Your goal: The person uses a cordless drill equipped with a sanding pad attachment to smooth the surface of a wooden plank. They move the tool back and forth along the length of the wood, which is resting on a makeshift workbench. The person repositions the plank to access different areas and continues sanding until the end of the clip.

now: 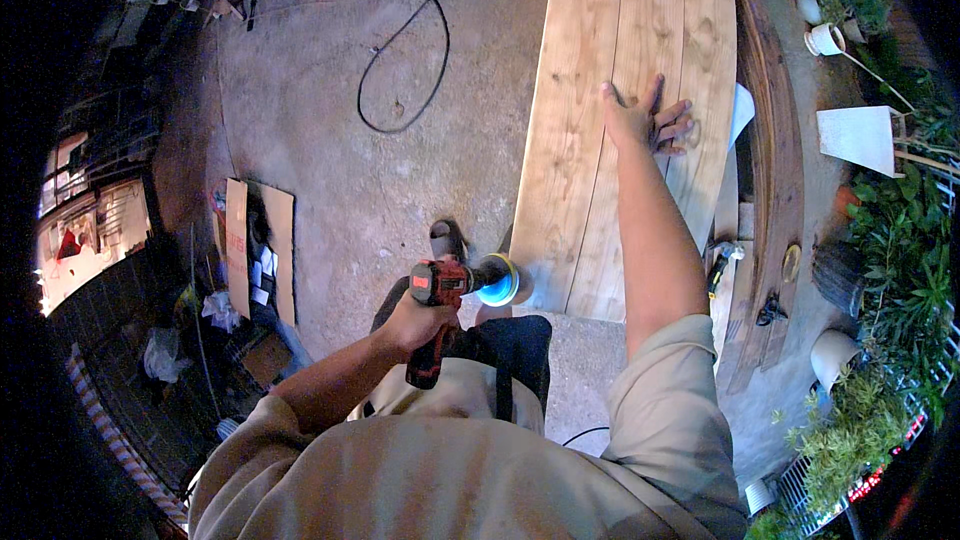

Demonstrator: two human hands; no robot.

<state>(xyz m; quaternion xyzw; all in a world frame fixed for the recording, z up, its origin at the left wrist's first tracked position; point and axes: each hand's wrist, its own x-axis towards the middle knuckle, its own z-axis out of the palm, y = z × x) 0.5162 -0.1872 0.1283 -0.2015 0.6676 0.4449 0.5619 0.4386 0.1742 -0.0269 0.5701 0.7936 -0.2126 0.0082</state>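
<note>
My left hand is wrapped round the handle of a red and black cordless drill. On the drill's front sits a round attachment with a yellowish rim and a bright blue face, close to the near left corner of a wooden panel. Whether its edge touches the wood I cannot tell. The panel is made of several pale, knotty planks laid side by side. Over its right half my right hand is stretched out with the fingers spread, on or just above the surface, holding nothing.
A black cable loops on the concrete floor beyond the drill. Cardboard pieces and clutter stand at the left. Right of the panel lie dark planks and a hammer-like tool, then white pots and plants.
</note>
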